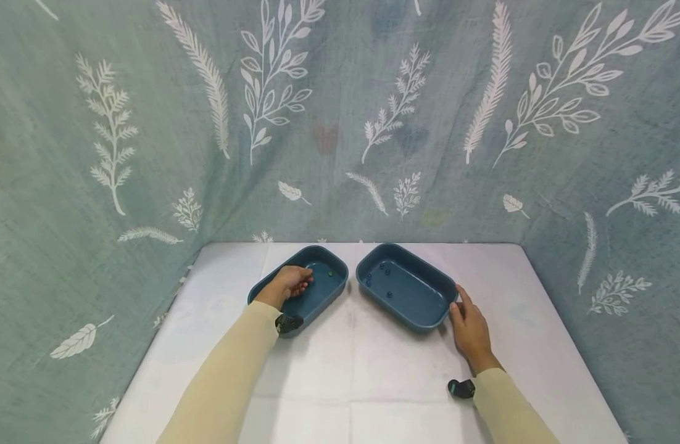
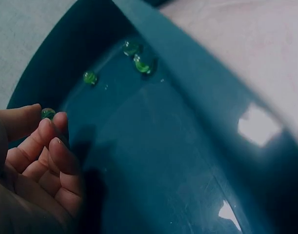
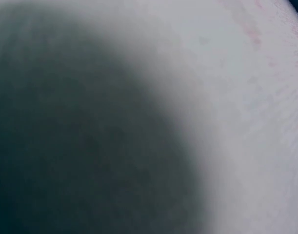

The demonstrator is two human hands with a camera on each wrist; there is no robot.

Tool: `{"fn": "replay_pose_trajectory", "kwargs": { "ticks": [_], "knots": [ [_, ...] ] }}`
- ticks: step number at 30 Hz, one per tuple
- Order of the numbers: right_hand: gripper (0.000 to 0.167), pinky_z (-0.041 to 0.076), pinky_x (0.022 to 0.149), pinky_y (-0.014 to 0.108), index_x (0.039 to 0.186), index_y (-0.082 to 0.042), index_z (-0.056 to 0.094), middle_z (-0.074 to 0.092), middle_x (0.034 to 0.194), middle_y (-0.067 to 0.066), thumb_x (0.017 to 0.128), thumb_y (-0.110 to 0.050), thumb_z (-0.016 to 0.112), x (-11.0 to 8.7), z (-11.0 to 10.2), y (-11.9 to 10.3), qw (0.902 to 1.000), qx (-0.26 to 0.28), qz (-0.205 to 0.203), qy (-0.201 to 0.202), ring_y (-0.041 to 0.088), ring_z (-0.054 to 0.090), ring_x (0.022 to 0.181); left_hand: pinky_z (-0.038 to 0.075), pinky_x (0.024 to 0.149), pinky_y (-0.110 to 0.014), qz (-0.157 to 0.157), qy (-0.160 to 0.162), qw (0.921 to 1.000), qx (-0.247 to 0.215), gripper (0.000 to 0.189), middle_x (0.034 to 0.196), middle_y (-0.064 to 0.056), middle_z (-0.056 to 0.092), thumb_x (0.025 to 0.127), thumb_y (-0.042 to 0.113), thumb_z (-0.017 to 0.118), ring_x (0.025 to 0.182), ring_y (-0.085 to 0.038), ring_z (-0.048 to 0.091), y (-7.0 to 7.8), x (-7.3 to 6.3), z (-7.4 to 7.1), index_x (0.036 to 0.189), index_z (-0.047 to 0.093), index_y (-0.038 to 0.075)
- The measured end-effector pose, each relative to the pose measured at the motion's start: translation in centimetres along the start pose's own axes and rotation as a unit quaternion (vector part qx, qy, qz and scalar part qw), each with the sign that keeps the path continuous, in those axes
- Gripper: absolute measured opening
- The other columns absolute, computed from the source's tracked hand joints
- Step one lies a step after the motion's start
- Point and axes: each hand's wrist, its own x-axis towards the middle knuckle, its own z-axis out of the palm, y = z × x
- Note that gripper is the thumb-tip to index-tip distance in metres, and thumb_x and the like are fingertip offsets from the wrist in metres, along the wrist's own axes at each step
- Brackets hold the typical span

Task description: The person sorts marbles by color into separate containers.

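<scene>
In the left blue tray point(image 1: 324, 302), my left hand point(image 1: 292, 281) reaches down over the tray floor. The left wrist view shows the thumb and fingertips of that hand point(image 2: 36, 165) pinching a green glass marble point(image 2: 48, 114). Beyond it, a single green marble point(image 2: 90, 77) and a touching pair, one of them this green marble point(image 2: 142, 64), lie on the tray floor. My right hand point(image 1: 472, 330) rests with extended fingers against the right end of the second blue tray point(image 1: 414, 262). The right wrist view is mostly a dark blur and hides that hand.
Several dark blue marbles lie scattered in the right tray, among them this blue marble point(image 1: 389, 295). Both trays stand angled near the back of a white-covered table point(image 1: 351, 370). A leaf-patterned green cloth point(image 1: 340, 154) hangs behind and at both sides.
</scene>
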Motion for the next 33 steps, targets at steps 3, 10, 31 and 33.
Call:
{"fn": "replay_pose_trajectory", "kwargs": {
  "ticks": [3, 10, 31, 33],
  "knots": [
    [0.051, 0.041, 0.095, 0.060, 0.154, -0.025, 0.029, 0.062, 0.116, 0.021, 0.105, -0.040, 0.036, 0.1, 0.1, 0.0, 1.0000, 0.000, 0.002, 0.000, 0.041, 0.056, 0.109, 0.048, 0.054, -0.020, -0.006, 0.006, 1.0000, 0.004, 0.026, 0.078, 0.000, 0.064, 0.098, 0.021, 0.060, 0.059, -0.007, 0.052, 0.2, 0.3, -0.1, 0.110, 0.065, -0.002],
    [0.050, 0.042, 0.093, 0.059, 0.153, -0.024, 0.032, 0.063, 0.113, 0.020, 0.105, -0.037, 0.040, 0.1, 0.2, 0.2, 1.0000, 0.003, -0.003, 0.000, 0.040, 0.056, 0.107, 0.047, 0.050, -0.019, -0.011, 0.011, 0.9991, 0.039, 0.018, 0.072, -0.001, 0.062, 0.097, 0.018, 0.061, 0.054, -0.007, 0.052, 0.3, 1.0, 0.1, 0.098, 0.066, 0.000],
    [0.050, 0.041, 0.094, 0.059, 0.150, -0.015, 0.037, 0.062, 0.115, 0.022, 0.105, -0.035, 0.040, 0.1, -0.1, -0.2, 1.0000, 0.005, 0.004, 0.003, 0.041, 0.056, 0.108, 0.049, 0.047, -0.024, -0.017, 0.068, 0.9910, 0.114, 0.015, 0.066, -0.003, 0.061, 0.095, 0.012, 0.063, 0.052, -0.011, 0.053, 0.6, 3.3, 1.1, 0.085, 0.066, 0.001],
    [0.050, 0.041, 0.097, 0.058, 0.145, -0.007, 0.044, 0.061, 0.118, 0.024, 0.105, -0.037, 0.039, 0.1, -0.1, -0.2, 1.0000, -0.002, 0.006, 0.003, 0.042, 0.055, 0.110, 0.049, 0.047, -0.024, -0.015, 0.069, 0.9906, 0.117, 0.016, 0.066, -0.003, 0.060, 0.095, 0.012, 0.062, 0.052, -0.012, 0.053, 0.5, 3.4, 1.2, 0.084, 0.066, 0.001]
  ]
}}
